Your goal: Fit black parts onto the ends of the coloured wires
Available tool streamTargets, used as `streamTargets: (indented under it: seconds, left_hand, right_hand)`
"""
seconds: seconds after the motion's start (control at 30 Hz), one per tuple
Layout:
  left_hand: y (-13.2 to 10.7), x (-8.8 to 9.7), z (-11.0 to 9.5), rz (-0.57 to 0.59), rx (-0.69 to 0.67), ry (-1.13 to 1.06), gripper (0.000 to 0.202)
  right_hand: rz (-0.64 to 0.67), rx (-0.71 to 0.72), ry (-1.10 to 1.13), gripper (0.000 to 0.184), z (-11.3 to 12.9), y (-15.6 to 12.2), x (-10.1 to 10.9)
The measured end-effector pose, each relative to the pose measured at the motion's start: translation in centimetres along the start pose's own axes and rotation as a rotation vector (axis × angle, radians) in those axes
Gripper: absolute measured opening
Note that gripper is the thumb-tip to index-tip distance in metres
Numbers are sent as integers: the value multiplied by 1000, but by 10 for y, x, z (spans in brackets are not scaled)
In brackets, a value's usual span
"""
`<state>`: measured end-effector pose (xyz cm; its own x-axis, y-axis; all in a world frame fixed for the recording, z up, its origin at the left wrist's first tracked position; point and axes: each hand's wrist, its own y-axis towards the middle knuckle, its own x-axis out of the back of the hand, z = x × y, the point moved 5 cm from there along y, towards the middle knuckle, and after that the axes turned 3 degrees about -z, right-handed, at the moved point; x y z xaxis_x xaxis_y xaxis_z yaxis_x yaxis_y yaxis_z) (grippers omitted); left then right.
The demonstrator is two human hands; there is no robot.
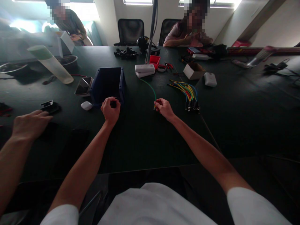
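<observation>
Between the thumb and fingers of my right hand (165,109) is the end of a green wire (151,86). A small metal ring terminal shows just below those fingertips, and the wire curves back towards a white box on the table. My left hand (111,110) is curled closed at the front edge of a dark blue plastic bin (120,82). Something dark shows within its finger loop, but I cannot make out what. Right of my right hand lies a bundle of yellow, green, red and blue wires (187,89) with ring terminals at their near ends.
A co-worker's hand (31,125) rests at the left by a small black case (50,107). Around the bin are a phone (83,86), a white earphone case (86,106) and a bottle (50,64). White power adapters (144,70) stand near a pole; two people sit opposite.
</observation>
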<state>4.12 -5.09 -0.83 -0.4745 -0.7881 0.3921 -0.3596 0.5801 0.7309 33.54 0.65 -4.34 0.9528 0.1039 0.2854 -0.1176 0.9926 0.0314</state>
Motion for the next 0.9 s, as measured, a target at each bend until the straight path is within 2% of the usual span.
streamTargets:
  seconds: [0.2, 0.33, 0.63, 0.9]
  left_hand:
    - [-1, -1, -1, 19, 22, -4, 6]
    - [-3, 0, -10, 33, 11, -32, 5]
    - [-16, -1, -41, 125, -134, -146, 3]
    - [-20, -5, -48, 198, -167, -161, 2]
  right_hand:
    - [1, -72, 99, 20, -2, 0, -2]
    - [14, -100, 144, 18, -1, -1, -2]
    - [17, -105, 146, 15, 2, -2, 0]
    - [0, -89, 168, 16, 3, -2, 1]
